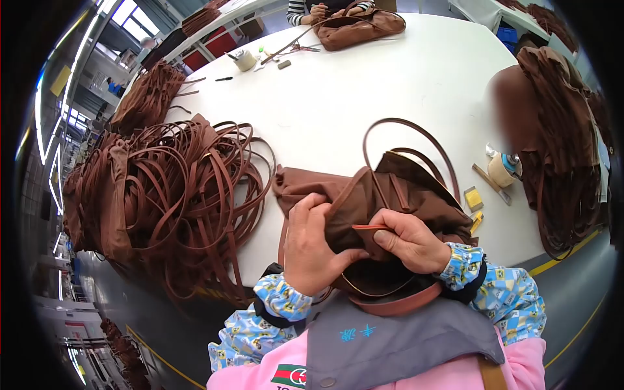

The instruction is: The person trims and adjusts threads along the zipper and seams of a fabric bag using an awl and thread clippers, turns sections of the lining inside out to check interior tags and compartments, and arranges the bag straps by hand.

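Note:
A soft brown handbag (pixel 416 188) lies on the white table (pixel 325 110) in front of me. Its mouth, edged by a zipper (pixel 370 292), gapes toward my body, and the inside is dark. At the bag's left side, my left hand (pixel 312 250) holds the fabric, its fingers bent over the outside and its thumb stretched along the opening. Over the bag's middle, my right hand (pixel 413 242) pinches a thin orange-red strip (pixel 370 227) between thumb and fingers. Whether that strip is attached to the bag I cannot tell. A looped brown handle (pixel 396 120) rises at the far side.
A large heap of brown straps (pixel 175 201) lies at left, another pile (pixel 146 97) behind it. Brown pieces (pixel 559 123) hang at right, near a pot (pixel 504 170), a brush (pixel 491 184) and a yellow block (pixel 473 199). Opposite, a person's hands (pixel 318 12) touch another bag (pixel 361 29).

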`<state>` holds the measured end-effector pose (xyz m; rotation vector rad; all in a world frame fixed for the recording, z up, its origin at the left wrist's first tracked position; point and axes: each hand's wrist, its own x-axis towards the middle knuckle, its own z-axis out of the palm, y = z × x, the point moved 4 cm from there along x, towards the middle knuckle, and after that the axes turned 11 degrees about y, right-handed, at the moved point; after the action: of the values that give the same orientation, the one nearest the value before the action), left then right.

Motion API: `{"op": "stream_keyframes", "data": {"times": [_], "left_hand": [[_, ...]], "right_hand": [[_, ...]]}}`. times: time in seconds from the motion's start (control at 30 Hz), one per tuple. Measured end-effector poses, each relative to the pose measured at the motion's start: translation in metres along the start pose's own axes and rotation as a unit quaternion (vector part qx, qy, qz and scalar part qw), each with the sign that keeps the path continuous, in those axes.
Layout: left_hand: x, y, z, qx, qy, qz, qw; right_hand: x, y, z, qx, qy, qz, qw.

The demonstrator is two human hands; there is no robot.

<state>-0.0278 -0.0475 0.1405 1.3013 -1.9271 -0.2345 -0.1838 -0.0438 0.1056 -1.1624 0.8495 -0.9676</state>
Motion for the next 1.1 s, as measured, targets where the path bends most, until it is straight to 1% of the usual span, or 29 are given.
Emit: {"op": "stream_keyframes", "data": {"times": [0.03, 0.1, 0.13, 0.17, 0.23, 0.3, 0.33, 0.37, 0.4, 0.43, 0.5, 0.53, 0.57, 0.63, 0.7, 0.77, 0.87, 1.0, 1.07, 1.1], "left_hand": [[0.001, -0.001, 0.003, 0.002, -0.004, 0.005, 1.0], [0.003, -0.013, 0.013, -0.014, -0.029, 0.073, 0.997], [0.004, -0.017, 0.016, -0.018, -0.03, 0.07, 0.997], [0.004, -0.019, 0.02, -0.016, -0.054, 0.083, 0.995], [0.008, -0.017, 0.024, -0.021, -0.085, 0.1, 0.991], [0.003, -0.03, 0.035, -0.06, -0.22, 0.054, 0.972], [0.004, -0.032, 0.036, -0.061, -0.218, 0.05, 0.973], [0.001, -0.035, 0.04, -0.143, -0.31, -0.038, 0.939], [-0.002, -0.034, 0.043, -0.222, -0.395, -0.124, 0.883], [-0.002, -0.026, 0.041, -0.325, -0.447, -0.186, 0.812], [-0.017, -0.027, 0.051, -0.483, -0.456, -0.277, 0.694], [-0.026, -0.033, 0.058, -0.516, -0.459, -0.288, 0.663], [-0.029, -0.032, 0.059, -0.517, -0.46, -0.288, 0.662], [-0.037, -0.029, 0.062, -0.598, -0.429, -0.38, 0.561], [-0.044, -0.032, 0.065, -0.594, -0.432, -0.391, 0.554], [-0.045, -0.029, 0.066, -0.644, -0.413, -0.422, 0.486], [-0.048, -0.031, 0.067, -0.654, -0.416, -0.427, 0.465], [-0.05, -0.032, 0.067, -0.649, -0.418, -0.437, 0.462], [-0.05, -0.032, 0.067, -0.661, -0.415, -0.432, 0.453], [-0.05, -0.032, 0.067, -0.661, -0.414, -0.432, 0.453]], "right_hand": [[-0.002, -0.001, 0.001, -0.036, -0.009, -0.018, 0.999], [-0.004, 0.001, 0.001, -0.013, -0.021, 0.003, 1.0], [-0.005, 0.0, 0.0, -0.021, -0.033, 0.008, 0.999], [-0.006, -0.002, 0.0, -0.03, -0.045, 0.012, 0.998], [-0.006, -0.004, -0.003, -0.036, -0.031, 0.016, 0.999], [-0.003, -0.007, -0.005, -0.041, -0.021, 0.018, 0.999], [-0.001, -0.009, -0.01, -0.086, 0.01, 0.005, 0.996], [0.002, -0.011, -0.013, -0.131, 0.039, -0.008, 0.991], [0.004, -0.017, -0.016, -0.181, 0.056, -0.032, 0.981], [0.007, -0.018, -0.018, -0.182, 0.054, -0.032, 0.981], [0.009, -0.023, -0.021, -0.235, 0.075, -0.094, 0.965], [0.01, -0.023, -0.024, -0.245, 0.087, -0.093, 0.961], [0.01, -0.02, -0.026, -0.246, 0.088, -0.091, 0.961], [0.008, -0.012, -0.03, -0.24, 0.105, -0.095, 0.96], [0.007, -0.007, -0.032, -0.238, 0.109, -0.088, 0.961], [0.007, -0.003, -0.033, -0.225, 0.115, -0.082, 0.964], [0.007, 0.004, -0.033, -0.208, 0.128, -0.068, 0.967], [0.008, 0.01, -0.033, -0.189, 0.135, -0.053, 0.971], [0.009, 0.011, -0.034, -0.234, 0.139, -0.063, 0.96], [0.009, 0.011, -0.034, -0.234, 0.138, -0.062, 0.96]]}}
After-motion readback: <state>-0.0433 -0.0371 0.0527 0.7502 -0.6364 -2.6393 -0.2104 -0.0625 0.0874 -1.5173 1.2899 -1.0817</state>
